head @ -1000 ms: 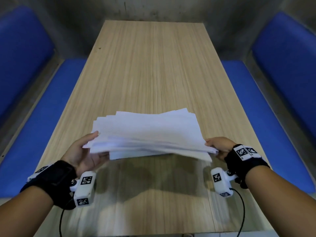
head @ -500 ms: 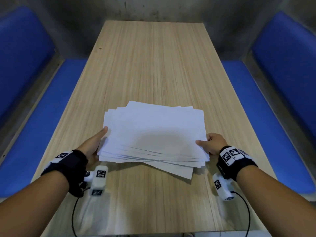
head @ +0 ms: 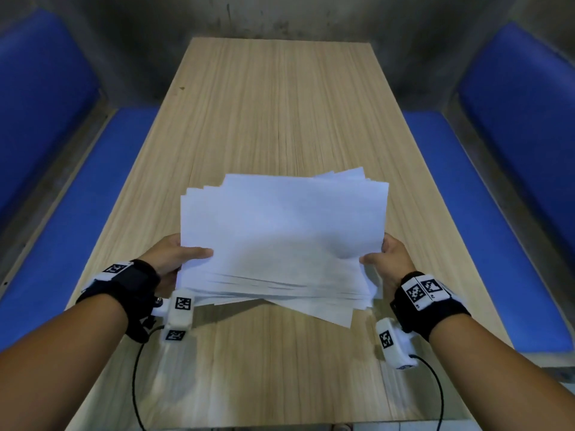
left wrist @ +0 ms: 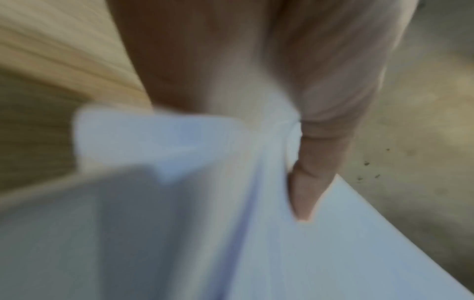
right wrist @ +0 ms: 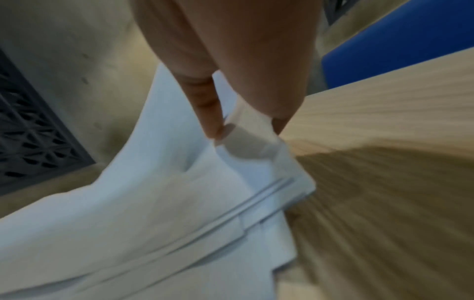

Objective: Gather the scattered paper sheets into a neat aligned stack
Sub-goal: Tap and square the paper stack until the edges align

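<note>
A loose pile of white paper sheets (head: 280, 237) is tilted up on its near edge above the wooden table (head: 280, 104), its sheets fanned out of line at the top and bottom. My left hand (head: 177, 256) grips the pile's left side, thumb on the front sheet. My right hand (head: 385, 259) grips the right side the same way. In the left wrist view the thumb pinches the paper sheets (left wrist: 256, 223) against the left hand (left wrist: 315, 162). The right wrist view shows my right hand (right wrist: 231, 101) pinching the blurred paper sheets (right wrist: 153, 203).
Blue padded benches (head: 485, 213) run along both long sides of the table, with blue backrests (head: 43, 98) behind. A grey concrete wall (head: 280, 17) closes the far end. Cables trail from the wrist cameras over the near table edge.
The pile went from held low and nearly flat, down toward the table, to tilted up steeply on its near edge. Both hands shifted up along its sides with it.
</note>
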Tool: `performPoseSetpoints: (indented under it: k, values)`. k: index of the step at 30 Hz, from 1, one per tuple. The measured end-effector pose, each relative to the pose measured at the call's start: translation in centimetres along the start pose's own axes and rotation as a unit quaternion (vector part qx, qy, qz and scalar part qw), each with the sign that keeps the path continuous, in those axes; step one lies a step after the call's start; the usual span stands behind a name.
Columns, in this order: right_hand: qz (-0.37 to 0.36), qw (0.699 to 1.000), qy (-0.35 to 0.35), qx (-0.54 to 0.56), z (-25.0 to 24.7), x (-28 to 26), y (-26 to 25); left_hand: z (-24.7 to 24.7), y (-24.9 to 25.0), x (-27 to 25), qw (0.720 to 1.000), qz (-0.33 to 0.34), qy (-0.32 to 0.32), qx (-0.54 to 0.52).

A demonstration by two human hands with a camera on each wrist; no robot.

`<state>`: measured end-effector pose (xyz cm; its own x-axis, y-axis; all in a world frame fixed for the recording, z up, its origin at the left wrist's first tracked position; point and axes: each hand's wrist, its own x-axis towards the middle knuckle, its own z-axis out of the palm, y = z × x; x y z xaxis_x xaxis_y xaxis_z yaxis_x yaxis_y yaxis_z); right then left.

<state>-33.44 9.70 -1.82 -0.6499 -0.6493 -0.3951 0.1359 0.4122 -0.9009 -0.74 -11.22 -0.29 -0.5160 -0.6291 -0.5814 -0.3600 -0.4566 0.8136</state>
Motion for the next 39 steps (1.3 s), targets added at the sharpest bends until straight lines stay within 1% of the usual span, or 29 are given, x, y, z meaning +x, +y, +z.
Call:
performPoseSetpoints:
  k: [2, 4, 6, 8, 10, 12, 14, 18, 21, 23, 26, 29, 33, 35, 36, 39]
  values:
    - [-0.033, 0.999, 0.020, 0.035, 0.2, -0.2, -0.7, 0.1, 0.3, 0.0, 0.999, 0.049, 0.002, 0.012]
    - [-0.073, 0.994, 0.039, 0.069, 0.2, -0.3, -1.6, 0.2, 0.9, -0.2, 0.993, 0.100, 0.063, -0.006]
    - [-0.113, 0.985, 0.060, 0.118, 0.1, -0.8, -2.6, 1.0, 1.7, -1.1, 0.981, 0.155, 0.118, -0.020]
    - [-0.148, 0.973, 0.076, 0.163, 0.1, -1.4, -3.2, 1.9, 2.3, -2.2, 0.968, 0.197, 0.153, -0.024]
    - [-0.178, 0.968, 0.069, 0.165, 0.2, -2.0, -3.5, 2.5, 2.0, -2.7, 0.962, 0.220, 0.158, -0.037]
    - [-0.183, 0.970, 0.035, 0.158, 0.7, -2.5, -3.2, 2.4, 1.2, -2.7, 0.955, 0.243, 0.162, -0.058]
    - [-0.169, 0.972, 0.014, 0.162, 1.1, -2.7, -2.6, 2.2, 0.5, -2.5, 0.955, 0.243, 0.154, -0.078]
    - [-0.168, 0.974, 0.010, 0.150, 2.0, -2.5, -2.4, 2.6, 0.2, -2.1, 0.957, 0.246, 0.121, -0.095]
    - [-0.158, 0.969, 0.025, 0.186, 1.4, -2.4, -2.7, 2.7, 0.7, -2.2, 0.952, 0.259, 0.135, -0.097]
    - [-0.151, 0.970, 0.018, 0.191, 0.9, -2.5, -2.7, 2.5, 0.7, -2.2, 0.950, 0.261, 0.145, -0.087]
    - [-0.164, 0.967, 0.009, 0.196, 0.2, -2.4, -2.4, 2.4, 1.0, -2.6, 0.946, 0.272, 0.152, -0.089]
    - [-0.169, 0.969, -0.011, 0.180, -0.2, -2.3, -2.4, 2.3, 1.4, -2.8, 0.951, 0.269, 0.135, -0.072]
    - [-0.163, 0.976, -0.006, 0.147, 0.3, -2.5, -2.8, 2.6, 1.5, -2.6, 0.954, 0.268, 0.129, -0.043]
    - [-0.156, 0.981, 0.013, 0.112, 0.8, -2.6, -3.0, 3.1, 1.7, -2.6, 0.951, 0.277, 0.139, -0.023]
    - [-0.160, 0.980, 0.020, 0.113, 0.9, -2.6, -3.2, 3.3, 1.8, -2.6, 0.947, 0.283, 0.150, -0.016]
    - [-0.204, 0.967, 0.017, 0.153, 1.0, -2.6, -4.4, 3.6, 2.6, -3.0, 0.932, 0.306, 0.196, -0.009]
